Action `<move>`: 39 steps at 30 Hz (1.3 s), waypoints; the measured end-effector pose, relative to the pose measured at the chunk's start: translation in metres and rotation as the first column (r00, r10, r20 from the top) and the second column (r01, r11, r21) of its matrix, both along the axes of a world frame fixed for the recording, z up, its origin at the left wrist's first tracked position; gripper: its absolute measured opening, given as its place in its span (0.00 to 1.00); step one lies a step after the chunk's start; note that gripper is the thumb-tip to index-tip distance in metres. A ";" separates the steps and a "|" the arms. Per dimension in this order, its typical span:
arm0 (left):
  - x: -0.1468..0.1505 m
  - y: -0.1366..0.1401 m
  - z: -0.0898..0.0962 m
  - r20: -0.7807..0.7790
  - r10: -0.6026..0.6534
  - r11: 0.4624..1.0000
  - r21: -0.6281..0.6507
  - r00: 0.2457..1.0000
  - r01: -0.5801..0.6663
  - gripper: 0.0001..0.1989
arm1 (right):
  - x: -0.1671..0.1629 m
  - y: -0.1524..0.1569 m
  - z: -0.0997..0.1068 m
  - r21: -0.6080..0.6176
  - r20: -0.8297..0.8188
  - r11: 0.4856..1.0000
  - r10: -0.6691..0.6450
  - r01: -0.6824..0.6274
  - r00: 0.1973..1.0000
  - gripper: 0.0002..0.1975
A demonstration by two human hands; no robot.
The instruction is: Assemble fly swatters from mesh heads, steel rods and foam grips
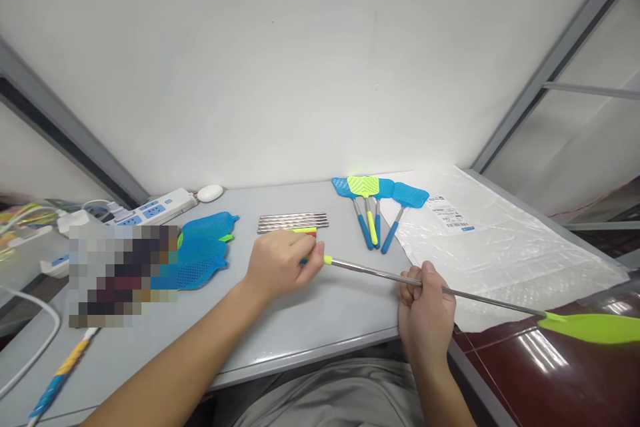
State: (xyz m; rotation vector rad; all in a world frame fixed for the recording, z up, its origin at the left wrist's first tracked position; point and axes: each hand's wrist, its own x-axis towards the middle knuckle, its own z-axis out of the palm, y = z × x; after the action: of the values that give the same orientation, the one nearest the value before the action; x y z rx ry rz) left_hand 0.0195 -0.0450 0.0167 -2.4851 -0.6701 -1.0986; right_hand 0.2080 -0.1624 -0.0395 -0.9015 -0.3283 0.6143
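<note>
A yellow-green fly swatter [590, 328] with a long metal shaft stretches across the front of the table. My left hand [285, 263] is closed around its handle end, where a bit of yellow-green shows beyond the fingers. My right hand [429, 307] grips the middle of the shaft, and the swatter's head sticks out past the table's right side. Just behind my left hand lie several metal rods [293, 219] side by side. A small yellow and red piece shows above that hand; the fingers partly hide it.
Several finished-looking fly swatters [371, 213], blue and yellow-green, lie at the back right beside white plastic packaging [500, 247]. Loose blue swatter heads [203, 260] are stacked at left. Behind them are a power strip [160, 208] and a white mouse-like object [210, 193]. A pixelated patch hides something.
</note>
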 end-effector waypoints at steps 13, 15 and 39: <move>-0.066 0.049 0.020 0.038 0.140 0.990 0.029 0.989 -0.142 0.19 | 0.004 -0.004 0.000 0.107 -0.034 0.994 -0.004 0.007 0.999 0.24; -0.075 0.054 0.022 0.080 0.189 0.982 -0.006 0.979 -0.189 0.19 | 0.004 -0.004 0.002 0.136 -0.066 0.990 -0.020 0.029 0.998 0.24; -0.018 0.014 0.004 0.079 0.077 0.997 0.005 0.994 -0.077 0.18 | 0.002 0.003 -0.004 0.011 0.101 0.993 0.119 -0.121 0.988 0.26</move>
State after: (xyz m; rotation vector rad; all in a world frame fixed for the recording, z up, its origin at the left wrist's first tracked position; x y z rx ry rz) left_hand 0.0019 -0.0313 0.0211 -2.3980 -0.7755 -1.1739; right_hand 0.2101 -0.1597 -0.0433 -0.9026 -0.4803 0.6769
